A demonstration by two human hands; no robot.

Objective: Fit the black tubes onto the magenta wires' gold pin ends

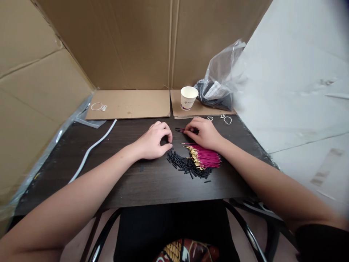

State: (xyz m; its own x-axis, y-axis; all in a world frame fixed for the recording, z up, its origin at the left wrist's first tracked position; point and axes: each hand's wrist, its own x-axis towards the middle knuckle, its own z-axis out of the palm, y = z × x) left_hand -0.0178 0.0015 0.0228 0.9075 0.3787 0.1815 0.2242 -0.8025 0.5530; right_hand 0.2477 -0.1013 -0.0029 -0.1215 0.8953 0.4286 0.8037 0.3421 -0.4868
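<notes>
Scattering looks like the main risk in the head view: the right hand [201, 133]'s wrist sits right over the edge of the bundle of thin magenta wires with gold metal ends [208, 157], so dragging it nearer could splay them. Left thumb is just beside the loose heap of short black tubes [188, 165], so a sideways nudge could push some off; one stray black tube [207, 181] lies apart, nearer the front edge of the dark wood-grain table [152, 185], and could get swept down by a forearm.

Right thumb and index seem to pinch slim black-tipped magenta wires [180, 130], tips poking out leftward toward the other hand; a loose pinch could let them roll. Bundle lies below the right hand, toward the body; tube heap curves around its gold ends. Left hand [156, 141] is curled, thumb and index tips close; can't tell if anything's between them.
</notes>
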